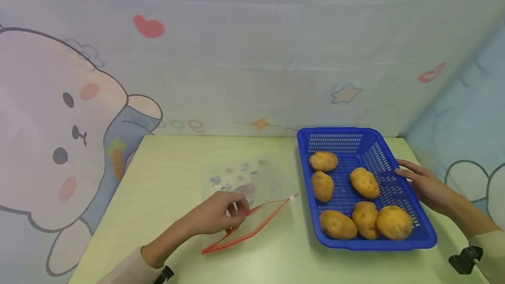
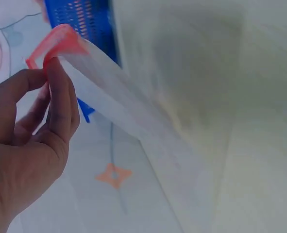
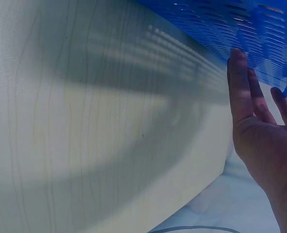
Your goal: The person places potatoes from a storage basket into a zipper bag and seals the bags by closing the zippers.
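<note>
In the head view, my left hand [image 1: 221, 211] pinches the red zip edge of a clear printed plastic bag [image 1: 272, 174] between thumb and fingers. The bag lies on the table, its red-edged mouth [image 1: 256, 230] spread apart. The left wrist view shows the pinched red corner [image 2: 68, 39] lifted, the film trailing from it. My right hand [image 1: 428, 187] rests against the right side of a blue plastic basket [image 1: 347, 243], fingertips at the rim. Its fingers [image 3: 239, 87] look straight against the slotted wall in the right wrist view. Several potatoes [image 1: 364, 182] lie inside the basket.
Both things stand on a pale wood-grain table [image 1: 165, 161], the bag left of the basket. A cartoon-printed cloth [image 1: 252, 56] hangs right behind the table's back edge, and another printed cloth [image 1: 473, 122] is at the right side.
</note>
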Motion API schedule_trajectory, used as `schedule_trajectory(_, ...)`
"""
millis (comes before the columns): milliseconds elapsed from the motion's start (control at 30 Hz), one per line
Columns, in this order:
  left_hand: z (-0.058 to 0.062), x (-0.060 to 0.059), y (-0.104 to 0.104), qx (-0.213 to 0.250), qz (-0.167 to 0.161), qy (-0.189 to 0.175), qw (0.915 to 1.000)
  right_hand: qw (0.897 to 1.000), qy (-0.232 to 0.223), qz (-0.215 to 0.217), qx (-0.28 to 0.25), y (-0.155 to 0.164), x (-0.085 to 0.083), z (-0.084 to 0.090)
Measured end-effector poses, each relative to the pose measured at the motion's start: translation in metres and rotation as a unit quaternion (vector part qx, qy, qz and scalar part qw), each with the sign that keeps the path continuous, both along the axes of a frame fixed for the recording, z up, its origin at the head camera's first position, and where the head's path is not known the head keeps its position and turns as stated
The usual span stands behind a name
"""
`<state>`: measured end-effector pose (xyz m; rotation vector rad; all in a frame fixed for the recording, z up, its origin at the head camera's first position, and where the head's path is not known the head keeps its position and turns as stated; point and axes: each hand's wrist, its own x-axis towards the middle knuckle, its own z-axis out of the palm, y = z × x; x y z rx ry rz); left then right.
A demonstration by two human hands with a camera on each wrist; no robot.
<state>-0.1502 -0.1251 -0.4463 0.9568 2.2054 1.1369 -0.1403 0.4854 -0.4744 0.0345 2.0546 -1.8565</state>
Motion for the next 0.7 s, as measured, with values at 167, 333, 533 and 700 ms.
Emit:
schedule_trajectory(167, 0.015, -0.001, 0.025, 0.055, 0.048, -0.083, 0.9938, 1.0, 0.002, -0.003, 0.017, 0.0, -0.002, 0.0)
schedule_trajectory(333, 0.024, -0.006, 0.059, 0.104, 0.066, -0.128, 0.9841, 1.0, 0.002, -0.005, 0.027, 0.0, -0.002, 0.001)
schedule_trajectory(533, 0.021, -0.019, 0.104, 0.126, 0.106, -0.145, 0.9756, 0.996, 0.013, 0.013, 0.083, 0.001, -0.001, 0.006)
schedule_trajectory(700, 0.018, -0.033, 0.133, 0.158, 0.139, -0.155, 0.9653, 0.993, 0.02, 0.031, 0.113, -0.001, -0.003, 0.014)
